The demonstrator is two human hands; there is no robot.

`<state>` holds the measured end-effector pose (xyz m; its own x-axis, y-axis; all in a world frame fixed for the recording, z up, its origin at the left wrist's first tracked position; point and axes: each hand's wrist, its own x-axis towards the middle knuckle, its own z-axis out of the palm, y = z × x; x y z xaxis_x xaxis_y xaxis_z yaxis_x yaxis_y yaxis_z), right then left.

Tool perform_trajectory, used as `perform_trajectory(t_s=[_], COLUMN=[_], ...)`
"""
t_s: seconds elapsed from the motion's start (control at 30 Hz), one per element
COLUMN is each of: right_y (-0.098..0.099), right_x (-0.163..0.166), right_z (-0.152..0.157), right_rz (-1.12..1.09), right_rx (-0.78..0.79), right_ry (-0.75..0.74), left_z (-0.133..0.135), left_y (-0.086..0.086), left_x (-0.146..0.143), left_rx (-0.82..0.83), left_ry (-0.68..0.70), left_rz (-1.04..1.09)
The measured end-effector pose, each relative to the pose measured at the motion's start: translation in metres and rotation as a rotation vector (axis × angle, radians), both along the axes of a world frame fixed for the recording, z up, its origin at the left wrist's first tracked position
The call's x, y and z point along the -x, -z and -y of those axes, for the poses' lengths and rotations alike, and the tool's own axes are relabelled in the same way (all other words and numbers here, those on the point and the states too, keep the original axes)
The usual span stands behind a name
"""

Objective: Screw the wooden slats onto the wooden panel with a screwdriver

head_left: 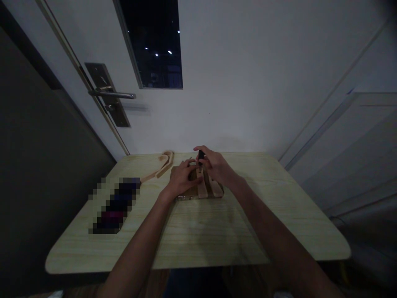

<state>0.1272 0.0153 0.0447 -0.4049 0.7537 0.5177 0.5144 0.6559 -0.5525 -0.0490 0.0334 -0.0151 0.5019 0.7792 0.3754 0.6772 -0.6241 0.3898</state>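
Observation:
Upright in my right hand (217,165) is a small black-handled screwdriver (201,155), gripped between closed fingers. Its lower end meets a pale wooden strip (202,189); the tip itself is too small to make out. My left hand (182,179) lies over the left part of a brown flat piece (190,193), fingers apart, with the thumb reaching onto the strip. A second pale wooden piece (217,188) rests on the brown piece's right side, partly under my right hand. Something clear and shiny shows along the front edge.
A curved wooden hook-shaped piece (166,163) lies at the back left of the light wood table (263,231). Nearer on the left is a blurred-out dark flat object (116,207). Behind the table stands a white door with a metal handle (114,94).

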Motion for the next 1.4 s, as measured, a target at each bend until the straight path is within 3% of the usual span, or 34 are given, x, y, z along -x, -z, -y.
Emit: perform_trajectory(t_s=[0.27, 0.53, 0.73, 1.0, 1.23, 1.4], right_y=[-0.002, 0.0, -0.001, -0.033, -0.027, -0.029], right_x=[0.012, 0.02, 0.011, 0.005, 0.01, 0.018], right_z=[-0.002, 0.006, 0.005, -0.002, -0.012, -0.011], right_rz=[-0.09, -0.033, 0.145, 0.41, 0.337, 0.406], right_rx=[0.082, -0.001, -0.055, 0.051, 0.017, -0.014], right_ry=[0.113, 0.446, 0.291, 0.085, 0.193, 0.311], left_z=[0.002, 0.002, 0.002, 0.003, 0.004, 0.004], left_y=[-0.003, -0.002, -0.003, -0.004, -0.006, -0.007], left_x=[-0.001, 0.0, -0.001, -0.001, -0.002, -0.002], left_rx=[0.004, 0.012, 0.022, 0.046, 0.029, 0.028], left_ry=[0.006, 0.009, 0.007, 0.013, -0.018, 0.003], left_rz=[0.005, -0.007, 0.004, 0.025, -0.007, -0.002])
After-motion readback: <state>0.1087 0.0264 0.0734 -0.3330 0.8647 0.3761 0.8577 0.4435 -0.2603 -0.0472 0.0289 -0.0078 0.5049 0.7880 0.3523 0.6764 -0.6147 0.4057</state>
